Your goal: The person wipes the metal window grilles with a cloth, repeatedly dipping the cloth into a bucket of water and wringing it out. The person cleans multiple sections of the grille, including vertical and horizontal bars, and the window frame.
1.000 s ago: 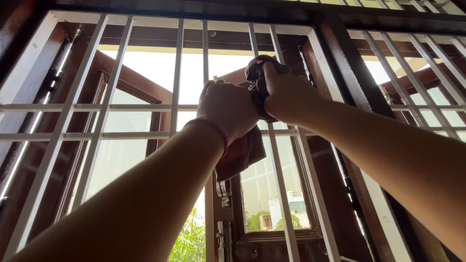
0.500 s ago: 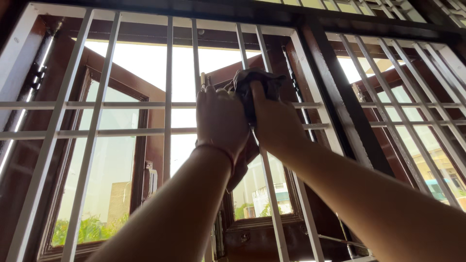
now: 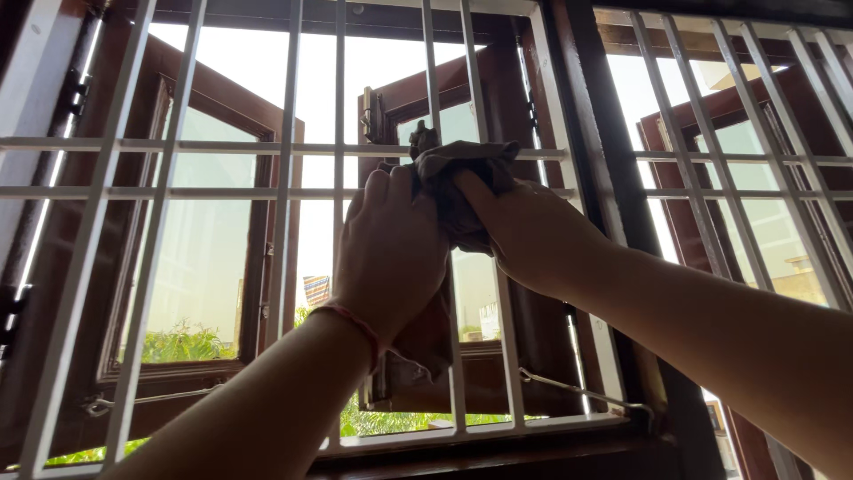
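Observation:
Both my hands are raised against a white metal window grille (image 3: 293,169). My left hand (image 3: 391,249), with a red thread at the wrist, grips the lower part of a dark brown cloth (image 3: 462,178). My right hand (image 3: 524,236) clutches the cloth's bunched top, wrapped around a vertical white bar (image 3: 433,80) near the two horizontal rails. The cloth's loose end (image 3: 426,342) hangs below my left hand.
Brown wooden window shutters (image 3: 258,116) stand open outward behind the grille. A dark wooden post (image 3: 586,133) separates this window from another barred one (image 3: 755,160) on the right. A metal stay rod (image 3: 577,391) lies near the sill. Green plants and buildings show outside.
Both hands and the cloth have slid down the bar toward the two horizontal rails. The view has tilted downward, so the sill and the lower grille now show.

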